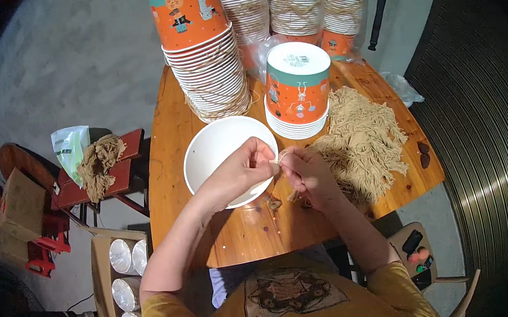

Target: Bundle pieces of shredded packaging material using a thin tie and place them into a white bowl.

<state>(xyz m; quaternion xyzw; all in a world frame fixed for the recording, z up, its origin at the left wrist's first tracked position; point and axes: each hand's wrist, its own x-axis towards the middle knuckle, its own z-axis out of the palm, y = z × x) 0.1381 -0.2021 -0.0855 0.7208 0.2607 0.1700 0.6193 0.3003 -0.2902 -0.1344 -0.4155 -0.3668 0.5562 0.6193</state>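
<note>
My left hand (244,170) reaches across the open mouth of a white-lined paper bucket (209,147), which rests on the table. Thumb and forefinger are pinched together beside its right rim. Opposite, my right hand (308,174) is curled, its fingertips almost meeting the left ones. A short pale bit of string (275,160) shows between the fingertips; the rest of it is hidden by the fingers. Just right of my right hand lies a heap of tan strings (366,140). Behind the hands stands a short stack of upturned orange and green paper buckets (298,92).
A tall stack of string-handled buckets (207,70) stands at the table's (244,240) far left, with bagged stacks (296,2) behind. Left of the table are a red stool (120,172) bearing tan strings and a carton (102,279) of wrapped stacks. A chair (421,246) is lower right.
</note>
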